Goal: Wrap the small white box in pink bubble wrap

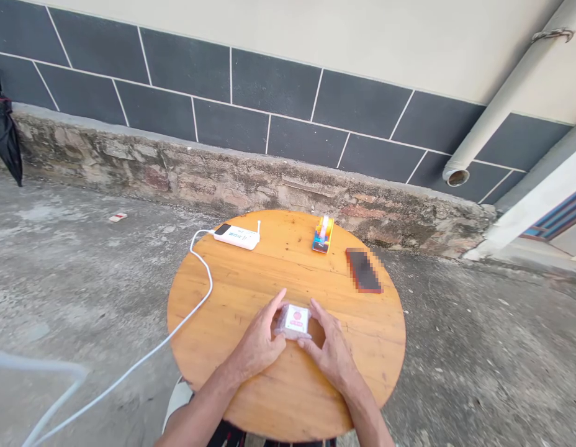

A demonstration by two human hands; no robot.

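A small box (296,320) with a white top and red print lies on the wooden table in front of me, and what looks like clear plastic wrap covers its sides. My left hand (257,341) grips it from the left, thumb at the near corner and forefinger at the far one. From the right, my right hand (331,347) closes on the same box, its thumb against the near edge and its fingers along the far side. The other fingers of both hands are partly hidden.
On the round table (251,292) stand a white power bank-like device (239,236) with a white cable (207,285) trailing off left, a yellow and blue tape dispenser (322,234), and a phone (364,270) in a red case. Behind runs a stone-based wall (251,186); a folded umbrella (6,130) leans there.
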